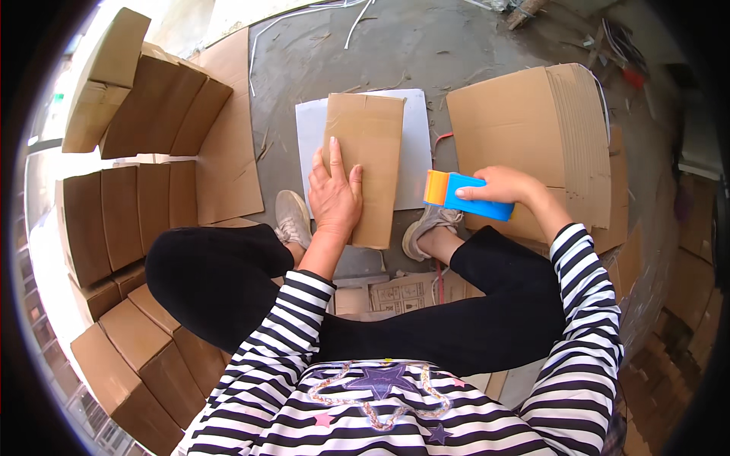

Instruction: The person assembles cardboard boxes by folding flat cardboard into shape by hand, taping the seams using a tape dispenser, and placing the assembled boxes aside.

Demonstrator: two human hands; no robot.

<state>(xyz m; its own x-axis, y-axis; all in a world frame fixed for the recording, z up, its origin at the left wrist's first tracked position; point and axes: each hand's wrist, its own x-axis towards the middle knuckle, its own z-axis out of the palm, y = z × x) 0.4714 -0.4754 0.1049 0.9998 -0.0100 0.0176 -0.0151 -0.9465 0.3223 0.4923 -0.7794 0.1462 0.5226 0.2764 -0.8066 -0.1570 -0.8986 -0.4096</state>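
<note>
A narrow brown cardboard box [372, 159] lies between my feet, partly on a white sheet [412, 152]. My left hand [334, 190] rests on the left side of the box, fingers stretched out and pointing away from me. To the right of the box, my right hand [502, 188] grips a blue tape dispenser [487, 209] with an orange-yellow front end [436, 188]. The dispenser is held apart from the box, above the near left corner of a stack of flat cardboard [506, 125].
Rows of brown boxes [122, 213] stand stacked on my left, beside an upright-looking cardboard sheet [228, 144]. Cardboard pieces [411, 292] lie under my legs. White straps [304, 11] and scraps are scattered on the grey floor [395, 53]. A red strip [442, 138] lies near the flat stack.
</note>
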